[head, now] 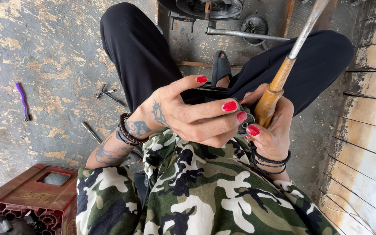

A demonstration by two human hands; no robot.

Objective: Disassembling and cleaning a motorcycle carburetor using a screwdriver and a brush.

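Gripping tool: right hand [271,130] clenched around the wooden handle [270,98] of a long metal-shafted tool, which rises tilted from the lap.
Small part: dark metal piece [244,124], pinched in left hand [192,114] fingertips, touching the handle.
Surroundings: metal rods [109,95] and purple tool [22,101] on floor [44,52]; red crate [27,198] lower left.

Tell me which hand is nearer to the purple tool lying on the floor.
Left. The left hand sits at mid-frame over the lap, on the side toward the purple tool but well apart from it. The right hand, gripping the wooden-handled tool, is farther off.
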